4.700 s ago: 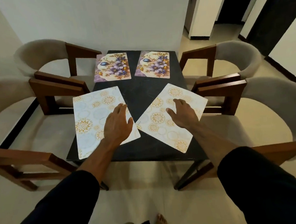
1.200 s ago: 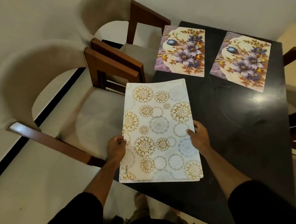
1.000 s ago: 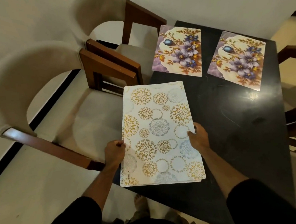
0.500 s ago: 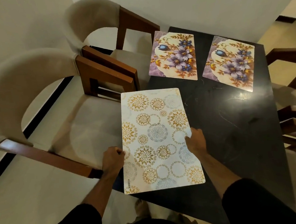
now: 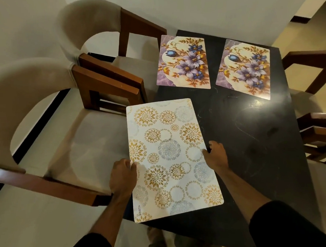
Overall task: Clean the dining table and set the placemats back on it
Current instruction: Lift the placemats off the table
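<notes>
A white placemat with gold and grey circle patterns [image 5: 169, 153] lies at the near left corner of the black dining table [image 5: 254, 133], its left edge hanging past the table's side; earlier frames show it as a stack of two. My left hand [image 5: 122, 176] pinches its left edge. My right hand [image 5: 215, 154] grips its right edge. Two purple-flower placemats, one [image 5: 185, 61] left and one [image 5: 245, 68] right, lie side by side at the table's far end.
Two beige upholstered chairs with brown wooden arms, the nearer one [image 5: 68, 144] and the farther one [image 5: 103, 31], stand left of the table. More brown chair arms [image 5: 319, 133] show at the right. A white wall runs behind the table's far end.
The two white patterned placemats, spread apart under my hands 4.7 s ago, now lie stacked as one. Over the last second the stack has shifted slightly within my hands' hold.
</notes>
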